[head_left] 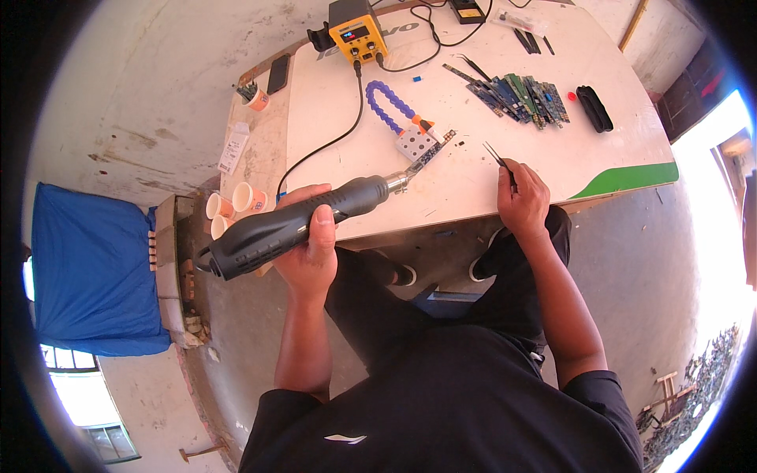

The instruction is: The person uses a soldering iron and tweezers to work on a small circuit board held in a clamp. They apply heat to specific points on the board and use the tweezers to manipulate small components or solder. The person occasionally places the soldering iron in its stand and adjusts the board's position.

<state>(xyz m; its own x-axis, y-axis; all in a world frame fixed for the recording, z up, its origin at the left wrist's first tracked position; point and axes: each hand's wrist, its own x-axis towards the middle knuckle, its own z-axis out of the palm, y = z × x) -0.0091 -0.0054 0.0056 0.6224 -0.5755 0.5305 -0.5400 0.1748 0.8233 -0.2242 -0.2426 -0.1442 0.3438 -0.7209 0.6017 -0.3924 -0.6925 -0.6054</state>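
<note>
My left hand [309,251] is wrapped round a black hot air gun [296,229]. Its metal nozzle points at a narrow circuit board [430,154], which lies by a small perforated metal block [415,144] with a purple segmented flexible arm [378,101]. Pinched in my right hand [523,197] is a pair of dark tweezers [500,158], tips toward the board and apart from it. Small dark bits [461,143] lie on the table between the board and the tweezers.
A yellow and black soldering station [356,35] stands at the back, its cable running to the left. Farther right are a heap of circuit boards [524,98] and a black case [594,109]. Paper cups [249,197] and a phone [278,73] sit at the left.
</note>
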